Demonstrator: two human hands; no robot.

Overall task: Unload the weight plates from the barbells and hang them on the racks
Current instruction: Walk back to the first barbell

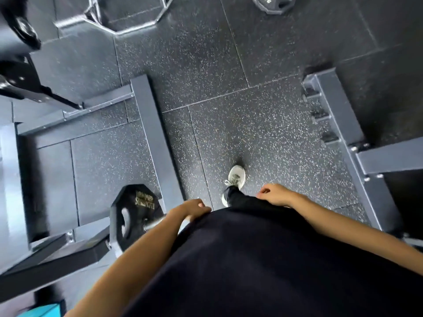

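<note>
Hands: my left hand (191,208) and right hand (275,194) hang loose, holding nothing (between carries).
Plate (134,216): at eight o'clock, on its peg.
Next: probably fetch another.

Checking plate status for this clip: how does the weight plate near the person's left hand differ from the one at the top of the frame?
The near plate stands on edge on a metal peg; the far plate lies flat on the floor. The near plate shows gold lettering; the far plate's marking is pale and partly cropped. Both are dark with grip cutouts, and neither hand touches either.
</note>
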